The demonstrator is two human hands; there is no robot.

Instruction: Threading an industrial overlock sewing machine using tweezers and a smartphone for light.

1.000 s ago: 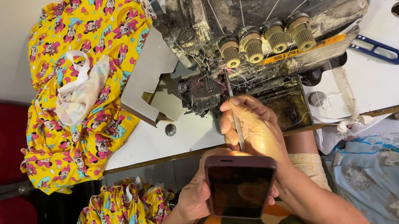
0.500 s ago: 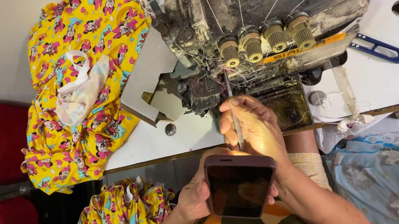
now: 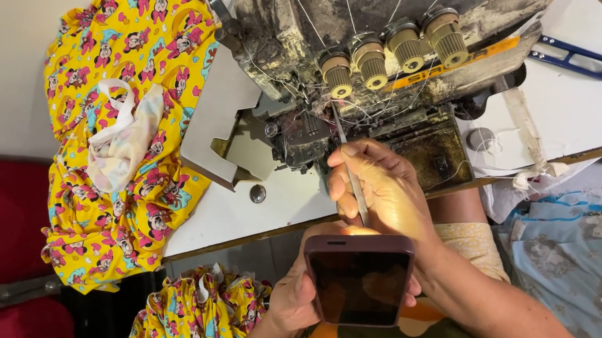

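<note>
Right hand [image 3: 383, 192] pinching thin metal tweezers [image 3: 348, 171] at a grimy overlock machine [image 3: 371, 49], left hand [image 3: 298, 301] gripping a dark phone [image 3: 358, 278], yellow printed fabric [image 3: 124, 121] alongside

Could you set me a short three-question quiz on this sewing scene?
1. True or false: the right hand holds tweezers pointed at the sewing machine.
2. What does the left hand hold? A) scissors B) a dark phone C) a spool
3. What colour is the patterned fabric lying beside the machine?

Key: 1 true; 2 B; 3 yellow.
</note>
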